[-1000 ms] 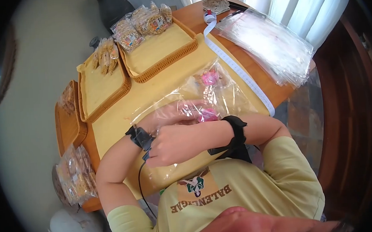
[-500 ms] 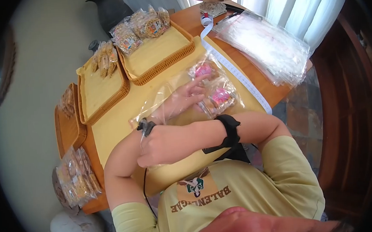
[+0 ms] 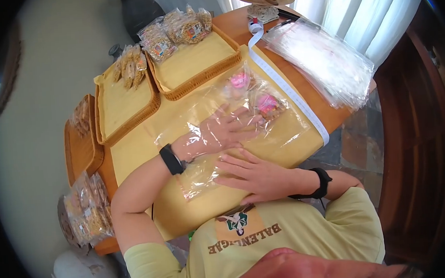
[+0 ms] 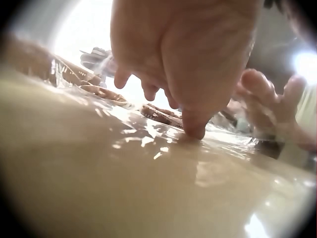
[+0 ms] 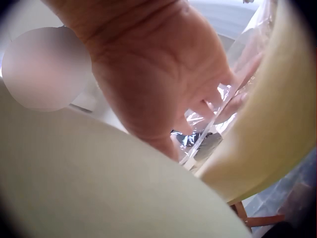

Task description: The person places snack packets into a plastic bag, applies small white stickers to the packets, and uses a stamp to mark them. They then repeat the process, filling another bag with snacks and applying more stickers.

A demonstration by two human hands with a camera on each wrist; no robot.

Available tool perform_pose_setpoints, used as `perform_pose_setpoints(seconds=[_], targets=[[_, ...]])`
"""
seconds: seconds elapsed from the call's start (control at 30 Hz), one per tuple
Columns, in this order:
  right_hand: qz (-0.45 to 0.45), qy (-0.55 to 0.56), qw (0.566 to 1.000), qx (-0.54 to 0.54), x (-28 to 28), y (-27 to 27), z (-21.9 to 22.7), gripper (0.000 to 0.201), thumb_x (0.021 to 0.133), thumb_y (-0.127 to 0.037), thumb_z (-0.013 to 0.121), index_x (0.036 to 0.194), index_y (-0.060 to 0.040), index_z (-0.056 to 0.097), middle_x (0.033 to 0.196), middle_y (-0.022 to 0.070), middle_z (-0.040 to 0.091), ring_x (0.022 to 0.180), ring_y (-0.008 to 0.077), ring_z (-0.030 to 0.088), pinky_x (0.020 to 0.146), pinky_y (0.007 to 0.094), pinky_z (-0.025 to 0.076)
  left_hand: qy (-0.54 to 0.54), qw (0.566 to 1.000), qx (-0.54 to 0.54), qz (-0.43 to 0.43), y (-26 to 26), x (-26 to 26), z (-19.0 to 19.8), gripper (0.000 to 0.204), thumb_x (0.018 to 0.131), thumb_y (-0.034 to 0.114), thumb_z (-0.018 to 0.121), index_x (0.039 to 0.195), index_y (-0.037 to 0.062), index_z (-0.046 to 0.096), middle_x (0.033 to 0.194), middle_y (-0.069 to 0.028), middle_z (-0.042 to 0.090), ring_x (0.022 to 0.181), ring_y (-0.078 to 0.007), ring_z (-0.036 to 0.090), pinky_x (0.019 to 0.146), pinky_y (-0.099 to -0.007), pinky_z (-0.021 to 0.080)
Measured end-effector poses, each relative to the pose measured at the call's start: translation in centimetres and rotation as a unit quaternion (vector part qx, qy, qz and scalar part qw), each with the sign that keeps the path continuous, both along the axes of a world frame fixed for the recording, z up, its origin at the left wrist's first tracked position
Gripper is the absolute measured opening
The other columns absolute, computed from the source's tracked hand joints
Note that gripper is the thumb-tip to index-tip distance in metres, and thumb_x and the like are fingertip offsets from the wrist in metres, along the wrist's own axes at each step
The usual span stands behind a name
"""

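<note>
A large clear plastic bag (image 3: 204, 179) lies flat on the yellow cloth. Two small packs with pink labels, one farther off (image 3: 239, 80) and one nearer (image 3: 268, 104), sit at its far right end. My left hand (image 3: 224, 131) is spread palm down, fingers pointing at the nearer pack, with shiny film glinting over its back and wrist. In the left wrist view its thumb (image 4: 194, 130) meets the glossy plastic. My right hand (image 3: 259, 178) has straight fingers and rests at the bag's near edge, close beside the left hand; the right wrist view shows film by its fingertips (image 5: 181, 124).
Wicker trays (image 3: 151, 110) with bagged snacks (image 3: 160, 42) line the far left. A white tape measure (image 3: 302, 102) runs along the cloth's right edge. Clear bags (image 3: 325, 59) are stacked at the right. More snack packs (image 3: 91, 210) sit at the table's left corner.
The right hand has left the left wrist, which it crossed over, and moved right to the bag's near edge. The left hand drew back from the packs and flattened. The bag lies flatter.
</note>
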State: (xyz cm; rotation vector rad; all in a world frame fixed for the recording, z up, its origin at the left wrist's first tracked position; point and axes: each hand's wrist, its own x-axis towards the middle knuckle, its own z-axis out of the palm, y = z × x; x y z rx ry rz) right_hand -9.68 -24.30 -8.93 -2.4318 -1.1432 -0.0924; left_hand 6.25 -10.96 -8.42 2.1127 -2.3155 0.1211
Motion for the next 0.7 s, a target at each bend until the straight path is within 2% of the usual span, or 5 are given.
perform_pose_setpoints(seconds=[0.17, 0.3, 0.47, 0.57, 0.7], targets=[[0.02, 0.014, 1.0, -0.014, 0.4, -1.0, -1.2, 0.07, 0.074, -0.039, 0.061, 0.133, -0.0116, 0.033, 0.135, 0.0124, 0.032, 0.13, 0.0283, 0.024, 0.104, 0.0486, 0.016, -0.054, 0.998, -0.001, 0.025, -0.5, 1.2, 0.0, 0.053, 0.084, 0.032, 0.048, 0.133, 0.0196, 0.036, 0.146, -0.003, 0.019, 0.132, -0.0245, 0.023, 0.102, -0.0498, 0.022], [0.063, 0.045, 0.997, 0.004, 1.2, -1.8, -0.1, 0.069, 0.075, -0.036, 0.061, 0.133, -0.0117, 0.034, 0.13, 0.0135, 0.037, 0.125, 0.0297, 0.031, 0.102, 0.0456, 0.022, 0.145, 0.988, -0.028, 0.034, 2.3, 2.5, -0.5, 0.05, 0.086, 0.021, 0.049, 0.134, 0.015, 0.035, 0.145, -0.0041, 0.021, 0.132, -0.0261, 0.023, 0.102, -0.0439, 0.024], [0.083, -0.006, 0.996, -0.018, 2.9, -1.5, 3.5, 0.062, 0.078, -0.028, 0.058, 0.132, -0.0118, 0.035, 0.099, 0.0109, 0.055, 0.079, 0.0235, 0.059, 0.066, 0.0331, 0.047, 0.34, 0.931, 0.092, 0.099, 8.1, 2.2, 3.0, 0.052, 0.088, 0.012, 0.048, 0.136, 0.0128, 0.03, 0.142, -0.0074, 0.028, 0.125, -0.0284, 0.034, 0.098, -0.0379, 0.032], [0.093, -0.032, 0.989, -0.108, 4.7, 0.6, 5.8, 0.058, 0.081, -0.029, 0.054, 0.133, -0.0122, 0.035, 0.076, 0.0067, 0.058, 0.057, 0.0214, 0.057, 0.047, 0.0326, 0.044, 0.306, 0.941, 0.033, 0.144, 10.0, 1.2, 6.1, 0.052, 0.087, 0.023, 0.051, 0.135, 0.0121, 0.032, 0.139, -0.009, 0.033, 0.117, -0.0268, 0.044, 0.092, -0.0322, 0.038], [0.117, -0.067, 0.988, -0.081, 6.1, 4.5, 5.6, 0.05, 0.082, -0.032, 0.054, 0.125, -0.0092, 0.043, 0.057, 0.0055, 0.055, 0.043, 0.0224, 0.053, 0.039, 0.0339, 0.04, 0.441, 0.851, 0.065, 0.279, 8.3, -0.7, 10.2, 0.048, 0.084, 0.02, 0.057, 0.129, 0.0108, 0.042, 0.127, -0.0098, 0.047, 0.103, -0.024, 0.054, 0.087, -0.0335, 0.042]])
